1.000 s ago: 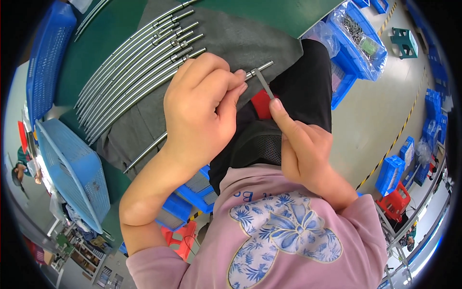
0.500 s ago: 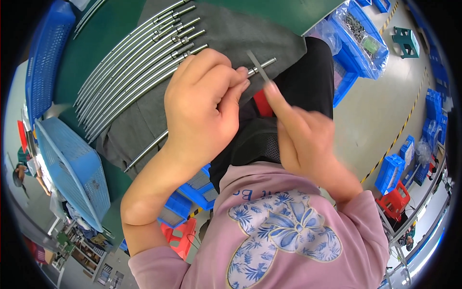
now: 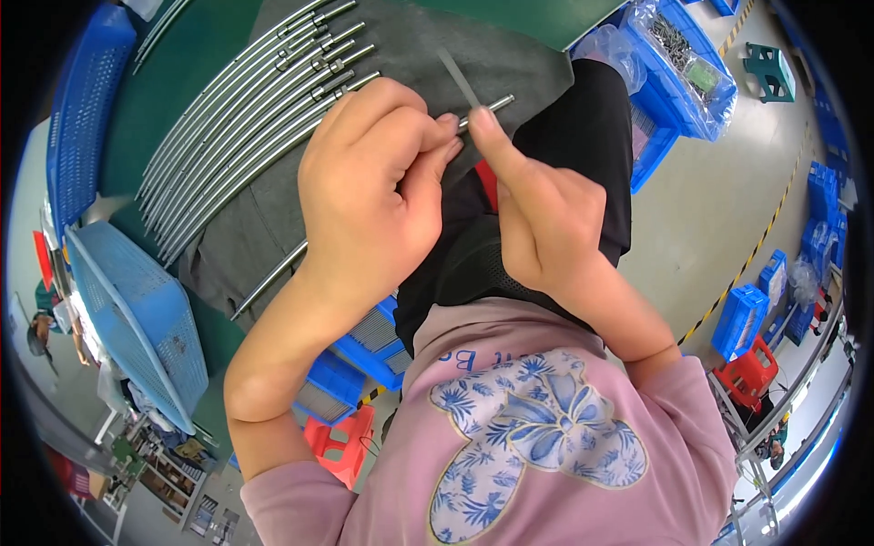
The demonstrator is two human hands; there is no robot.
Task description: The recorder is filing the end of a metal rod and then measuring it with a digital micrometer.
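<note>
My left hand (image 3: 371, 177) is closed around a slim shiny metal rod (image 3: 497, 104), whose tip sticks out to the right of my fingers. Its other end shows at the lower left, past my forearm. In my right hand (image 3: 551, 209) is a thin flat grey metal strip (image 3: 458, 78), like a file, with my index finger stretched along it. The strip lies across the rod just right of my left fingertips; its far end is blurred. Beside my left hand, several similar rods (image 3: 238, 118) are lined up on a dark grey cloth (image 3: 419, 45).
The cloth covers part of a green table (image 3: 118, 164) and reaches my lap. Blue perforated baskets (image 3: 146, 309) stand at the left. At the upper right, a blue bin (image 3: 674, 18) holds bagged small metal parts. Red stools (image 3: 341, 446) and a green stool (image 3: 769, 73) are around.
My right hand has moved left and up, carrying the strip closer to my left fingers. The left hand and rod have shifted slightly up and left in view.
</note>
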